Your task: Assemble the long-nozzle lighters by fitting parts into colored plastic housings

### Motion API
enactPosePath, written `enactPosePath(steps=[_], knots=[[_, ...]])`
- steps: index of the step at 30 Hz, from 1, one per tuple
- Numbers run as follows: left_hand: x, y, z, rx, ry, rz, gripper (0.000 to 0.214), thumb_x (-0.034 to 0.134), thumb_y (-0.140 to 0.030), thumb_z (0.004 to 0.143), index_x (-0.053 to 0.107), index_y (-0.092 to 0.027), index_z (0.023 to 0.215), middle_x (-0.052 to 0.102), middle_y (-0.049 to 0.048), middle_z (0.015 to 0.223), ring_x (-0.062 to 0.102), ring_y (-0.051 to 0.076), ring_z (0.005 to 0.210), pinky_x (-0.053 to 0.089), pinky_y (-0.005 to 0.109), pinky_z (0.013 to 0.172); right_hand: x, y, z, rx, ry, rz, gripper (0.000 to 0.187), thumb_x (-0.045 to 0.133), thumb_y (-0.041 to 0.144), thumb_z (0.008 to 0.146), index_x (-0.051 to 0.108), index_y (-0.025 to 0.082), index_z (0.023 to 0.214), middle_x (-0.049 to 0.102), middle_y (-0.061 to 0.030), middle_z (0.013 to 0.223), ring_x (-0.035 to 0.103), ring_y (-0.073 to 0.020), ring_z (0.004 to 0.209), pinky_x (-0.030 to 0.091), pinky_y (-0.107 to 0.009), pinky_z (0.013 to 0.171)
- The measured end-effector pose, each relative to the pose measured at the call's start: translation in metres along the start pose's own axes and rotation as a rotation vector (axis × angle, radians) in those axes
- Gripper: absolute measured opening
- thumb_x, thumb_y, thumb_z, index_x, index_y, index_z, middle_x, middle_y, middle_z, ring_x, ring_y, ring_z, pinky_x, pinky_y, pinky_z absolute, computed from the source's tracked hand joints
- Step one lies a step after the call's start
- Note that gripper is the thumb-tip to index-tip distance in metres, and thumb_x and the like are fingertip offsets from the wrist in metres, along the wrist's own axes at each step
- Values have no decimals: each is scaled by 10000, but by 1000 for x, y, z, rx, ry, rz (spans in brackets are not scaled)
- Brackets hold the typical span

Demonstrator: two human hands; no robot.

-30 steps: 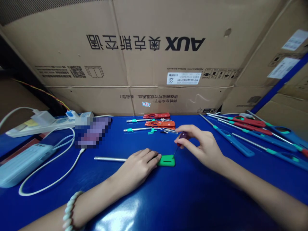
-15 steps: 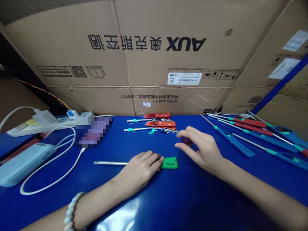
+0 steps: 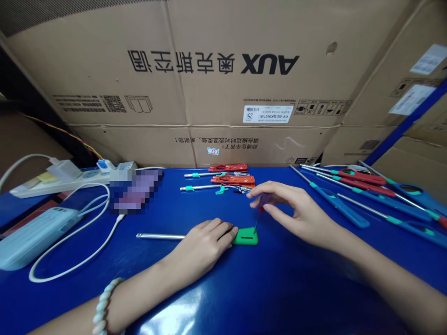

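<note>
My left hand point(image 3: 204, 242) lies palm down on the blue table point(image 3: 251, 288), fingers pressed on a long tool with a steel shaft point(image 3: 159, 236) and a green handle point(image 3: 246, 236). My right hand point(image 3: 296, 211) pinches a small screwdriver point(image 3: 259, 211) with a dark handle between thumb and fingers. The screwdriver stands nearly upright with its tip on the green handle's right end.
Red-handled tools point(image 3: 232, 179) lie behind the hands. Several long blue and red-handled tools point(image 3: 366, 190) fan out at the right. A power strip point(image 3: 56, 179), white cable point(image 3: 80, 260) and pale power bank point(image 3: 31, 237) sit at the left. Cardboard boxes point(image 3: 223, 79) wall off the back.
My right hand's fingers have shifted round the screwdriver, with the forefinger now reaching further left. The green handle sits slightly more to the right than a second ago. My left hand has barely moved.
</note>
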State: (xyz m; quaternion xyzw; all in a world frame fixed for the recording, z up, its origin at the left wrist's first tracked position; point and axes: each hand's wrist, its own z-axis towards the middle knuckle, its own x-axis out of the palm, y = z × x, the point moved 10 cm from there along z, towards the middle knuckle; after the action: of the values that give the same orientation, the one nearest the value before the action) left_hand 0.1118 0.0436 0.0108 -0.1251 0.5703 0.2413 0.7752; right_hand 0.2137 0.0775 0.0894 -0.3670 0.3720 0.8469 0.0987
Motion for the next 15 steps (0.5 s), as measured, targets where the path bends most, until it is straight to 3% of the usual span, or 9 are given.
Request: enactPosePath(steps=[2,6,11,15], knots=[[0,0,0,2,-3,3,282,364,-217,988,545,-120,1181,633,97,1032,593,220,882,534,367,741,-3,0,0,-6,-22,5,162,489,165,914,556,211,1054,627,-53,955,619,-157,784,521,-277,697],[0,0,0,1,7,-5,278,372,-217,986,541,-123,1186,630,98,1039,592,219,890,536,368,747,-8,11,-3,-112,-128,-244,108,567,254,893,556,187,978,622,-72,898,597,-172,706,498,-299,661],[2,0,0,-2,15,-14,273,384,-207,980,542,-114,1183,628,95,1035,592,228,886,539,381,736,5,16,-3,-116,6,-144,276,441,133,930,500,192,1193,628,-76,1011,612,-177,904,494,-298,811],[2,0,0,1,11,-10,272,390,-209,980,540,-116,1188,628,94,1041,590,225,894,536,377,741,2,23,-5,-179,-99,-286,173,511,215,924,542,159,1086,623,-80,899,617,-184,783,507,-290,691]])
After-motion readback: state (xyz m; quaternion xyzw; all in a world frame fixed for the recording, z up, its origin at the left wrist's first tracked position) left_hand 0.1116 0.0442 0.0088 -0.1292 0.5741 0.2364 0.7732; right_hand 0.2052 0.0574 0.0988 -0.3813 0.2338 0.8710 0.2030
